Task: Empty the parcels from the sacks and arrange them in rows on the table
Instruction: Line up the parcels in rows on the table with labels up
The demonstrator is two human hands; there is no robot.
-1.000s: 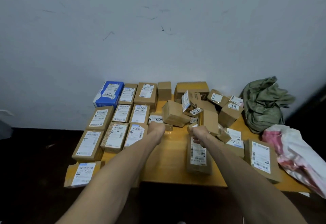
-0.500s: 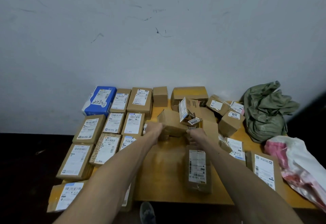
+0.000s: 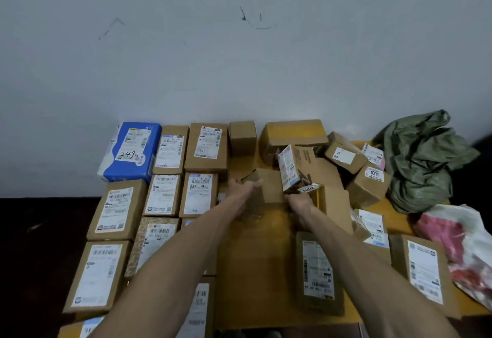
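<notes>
A plain brown cardboard box (image 3: 269,186) sits mid-table, tilted, in a loose heap of parcels. My left hand (image 3: 243,187) grips its left side and my right hand (image 3: 299,202) grips its lower right side. A white-labelled carton (image 3: 288,168) leans on the heap just right of it. Labelled parcels lie in rows on the left, among them a blue package (image 3: 130,151) and a brown box (image 3: 206,148) at the back. An empty green sack (image 3: 423,159) lies crumpled at the far right.
A flat labelled parcel (image 3: 318,271) lies near my right forearm and another (image 3: 423,268) at the right front. A pink-and-white plastic bag (image 3: 460,244) hangs over the right edge. The yellow table (image 3: 253,271) stands against a white wall; the floor is dark.
Both hands reached forward from the table's middle and closed on the plain brown box. The view has tipped down and closer to the table.
</notes>
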